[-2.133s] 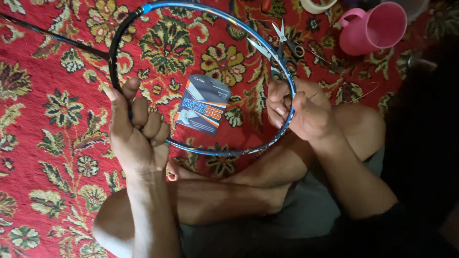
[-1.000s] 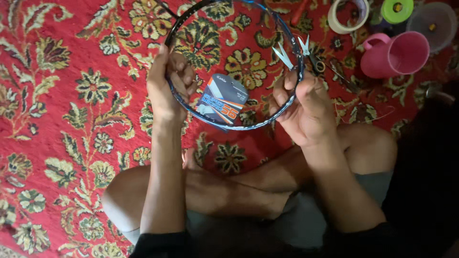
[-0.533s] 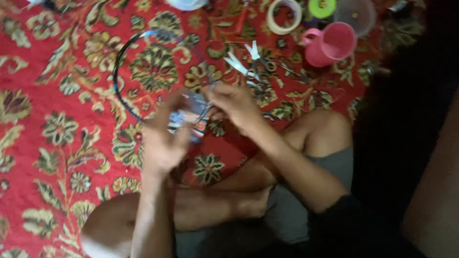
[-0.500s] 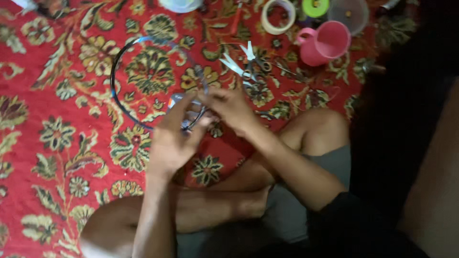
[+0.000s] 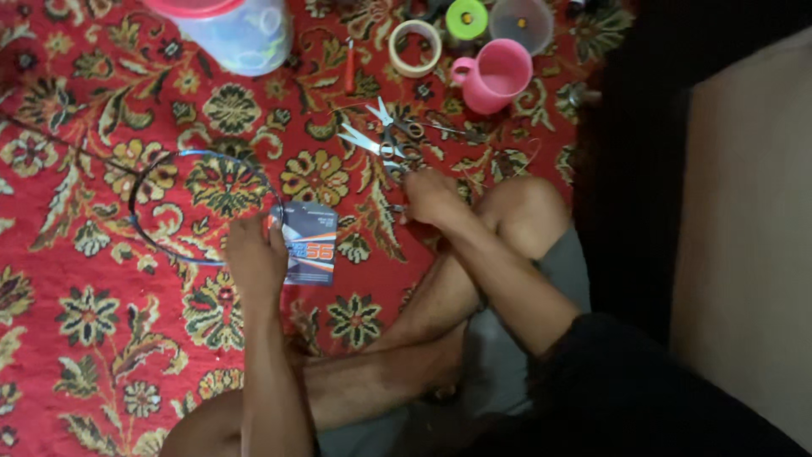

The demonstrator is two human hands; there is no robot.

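Left hand (image 5: 254,254) pinching the dark packet (image 5: 309,244) at its left edge, beside the racket frame (image 5: 199,207).

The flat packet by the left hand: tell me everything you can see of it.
The packet is a flat rectangular sachet, dark grey-blue with white, orange and red print, and looks like glossy plastic or foil. It lies on the red floral carpet, its long side running away from the person, looking unopened as far as can be told. The left hand grips its left edge, fingers over that side. The racket frame meets the hand there, at the packet's upper left corner. The right hand is apart from it.
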